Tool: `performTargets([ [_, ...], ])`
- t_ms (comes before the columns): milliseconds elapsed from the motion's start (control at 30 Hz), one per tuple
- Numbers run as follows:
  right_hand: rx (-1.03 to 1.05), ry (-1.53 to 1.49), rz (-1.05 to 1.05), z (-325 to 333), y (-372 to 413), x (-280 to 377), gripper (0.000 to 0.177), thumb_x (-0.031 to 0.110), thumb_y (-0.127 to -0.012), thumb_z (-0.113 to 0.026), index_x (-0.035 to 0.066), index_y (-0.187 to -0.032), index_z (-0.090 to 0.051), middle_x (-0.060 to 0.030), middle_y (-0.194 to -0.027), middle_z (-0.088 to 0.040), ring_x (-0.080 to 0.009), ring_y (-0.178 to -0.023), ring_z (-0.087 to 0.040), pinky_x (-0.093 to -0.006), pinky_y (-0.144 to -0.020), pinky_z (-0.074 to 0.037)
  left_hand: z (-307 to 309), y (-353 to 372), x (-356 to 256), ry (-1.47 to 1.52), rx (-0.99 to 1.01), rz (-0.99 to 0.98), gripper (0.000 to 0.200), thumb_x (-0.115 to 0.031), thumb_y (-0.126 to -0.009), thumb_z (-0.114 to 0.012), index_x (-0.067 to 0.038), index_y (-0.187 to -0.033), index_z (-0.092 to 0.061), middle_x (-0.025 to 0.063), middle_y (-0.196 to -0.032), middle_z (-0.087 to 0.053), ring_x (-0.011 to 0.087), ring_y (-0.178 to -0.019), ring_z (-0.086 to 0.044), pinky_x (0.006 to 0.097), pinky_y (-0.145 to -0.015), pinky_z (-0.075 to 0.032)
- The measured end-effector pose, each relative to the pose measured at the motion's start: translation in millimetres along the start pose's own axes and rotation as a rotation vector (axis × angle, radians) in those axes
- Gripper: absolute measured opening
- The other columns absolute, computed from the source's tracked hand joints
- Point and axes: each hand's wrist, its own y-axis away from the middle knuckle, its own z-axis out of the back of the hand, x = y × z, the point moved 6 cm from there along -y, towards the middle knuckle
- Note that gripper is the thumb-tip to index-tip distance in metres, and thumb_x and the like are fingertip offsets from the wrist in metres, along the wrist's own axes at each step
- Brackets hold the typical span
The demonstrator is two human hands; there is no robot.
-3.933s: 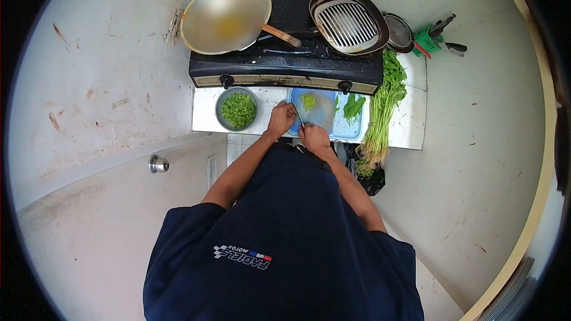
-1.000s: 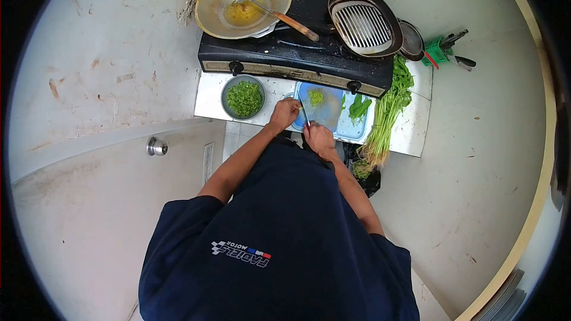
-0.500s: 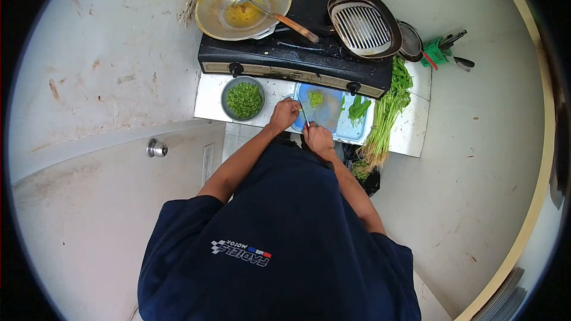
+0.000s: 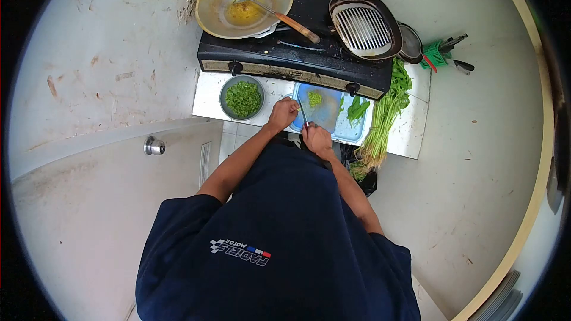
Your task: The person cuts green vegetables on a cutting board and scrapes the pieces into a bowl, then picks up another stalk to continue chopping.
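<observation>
My right hand [image 4: 317,139] is wrapped round the handle of a knife [image 4: 304,114], whose thin blade points away from me over the left part of a blue cutting board [image 4: 326,117]. Close to the blade on its left, my left hand [image 4: 284,113] has its fingers pinched together. Whatever lies between those fingertips is too small to make out. A small heap of chopped pale green pieces [image 4: 314,98] lies on the board just beyond the knife. Some loose green leaves [image 4: 357,109] rest to its right, on a light blue tray [image 4: 355,137].
A grey bowl [image 4: 222,100] of chopped greens stands to the left. A bundle of long-stemmed leafy greens [image 4: 386,113] lies at the right. Behind is a black stove [image 4: 285,59] with a wok [image 4: 208,9], a ladle [image 4: 297,27] and a grill pan [image 4: 389,21]. A door [image 4: 113,202] is at the left.
The whole view has shifted very slightly to the left. Both hands and the knife keep nearly the same places over the board.
</observation>
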Motion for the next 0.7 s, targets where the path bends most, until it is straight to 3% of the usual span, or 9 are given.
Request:
performTargets([
  [267, 0.054, 0.021, -0.032, 5, 1, 6, 0.038, 0.034, -0.101, -0.054, -0.002, -0.096, -0.066, -0.0269, -0.086, -0.072, -0.0443, -0.08, -0.072, -0.0528, -0.074, -0.057, 3, -1, -4, 0.011, -0.015, -0.001, 0.009, 0.004, -0.075, -0.068, 0.001, -0.083, -0.07, 0.0133, -0.078, -0.064, 0.0265, -0.071, -0.068, 0.0353, -0.068, -0.057],
  [367, -0.007, 0.008, 0.022, 1, 0, 3, 0.038, 0.034, -0.101, -0.055, -0.002, -0.094, -0.064, -0.0284, -0.077, -0.07, -0.0462, -0.073, -0.07, -0.054, -0.068, -0.057, 3, -2, -5, 0.02, -0.019, -0.007, 0.009, 0.004, -0.075, -0.067, 0.001, -0.083, -0.07, 0.0135, -0.078, -0.064, 0.0272, -0.071, -0.068, 0.036, -0.068, -0.057],
  [567, 0.014, 0.006, 0.014, -7, -20, 4, 0.038, 0.033, -0.101, -0.054, -0.003, -0.093, -0.064, -0.0289, -0.077, -0.069, -0.0459, -0.073, -0.071, -0.0537, -0.068, -0.057, 5, -2, -10, -0.032, -0.016, -0.01, 0.01, 0.003, -0.074, -0.067, 0.001, -0.083, -0.07, 0.014, -0.078, -0.065, 0.0278, -0.071, -0.068, 0.0371, -0.068, -0.057],
  [700, 0.06, 0.024, -0.006, 3, -13, 7, 0.039, 0.034, -0.1, -0.055, -0.003, -0.092, -0.066, -0.0269, -0.084, -0.072, -0.0439, -0.078, -0.073, -0.0515, -0.073, -0.058, 4, -1, -6, -0.003, -0.024, 0.005, 0.01, 0.002, -0.074, -0.068, 0.001, -0.083, -0.071, 0.0143, -0.078, -0.065, 0.0277, -0.071, -0.069, 0.0375, -0.068, -0.057],
])
